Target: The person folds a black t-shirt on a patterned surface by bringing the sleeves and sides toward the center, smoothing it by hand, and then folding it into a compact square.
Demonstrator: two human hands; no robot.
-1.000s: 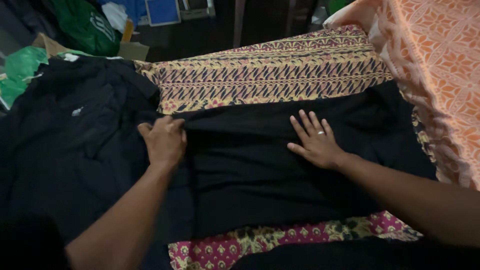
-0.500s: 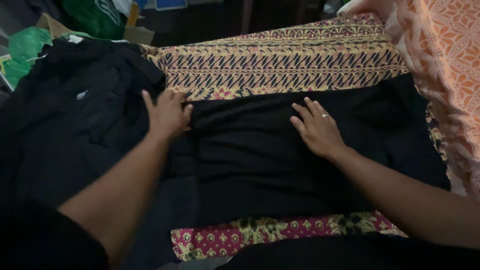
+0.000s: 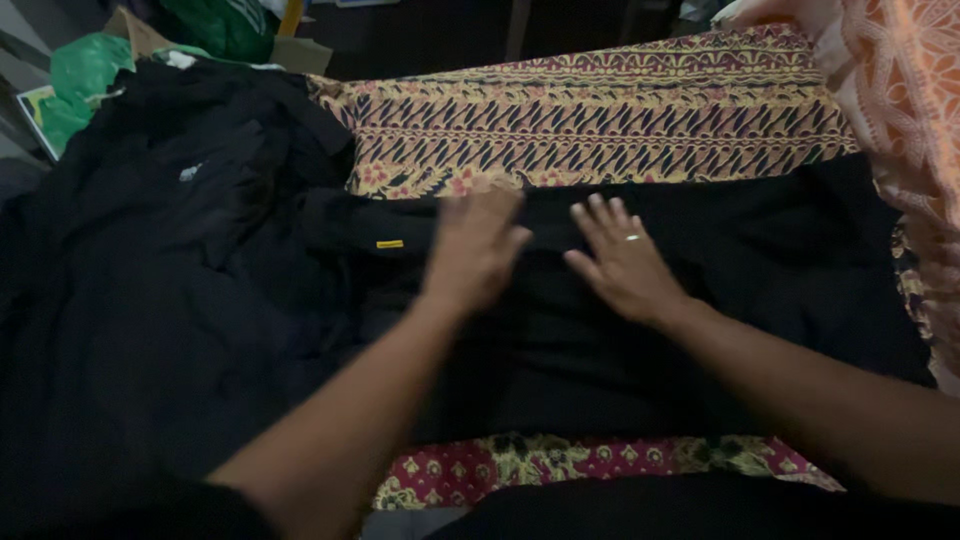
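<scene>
Your left hand (image 3: 472, 250): blurred, open flat on soft black garment (image 3: 560, 330), gripping nothing.
Your right hand (image 3: 625, 262): ringed, fingers spread flat beside it.
Underneath: patterned batik cloth (image 3: 600, 120).

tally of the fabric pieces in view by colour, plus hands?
Black garments: 2, the flat black cloth under both hands and the crumpled black pile
Yellow-and-maroon patterned cloth: 1
Orange patterned cloth: 1
Hands: 2, left hand, right hand
Total: 6

Two hands, left hand (image 3: 475, 245) and right hand (image 3: 625, 262), one ring (image 3: 632, 237), two green bags (image 3: 85, 75).
</scene>
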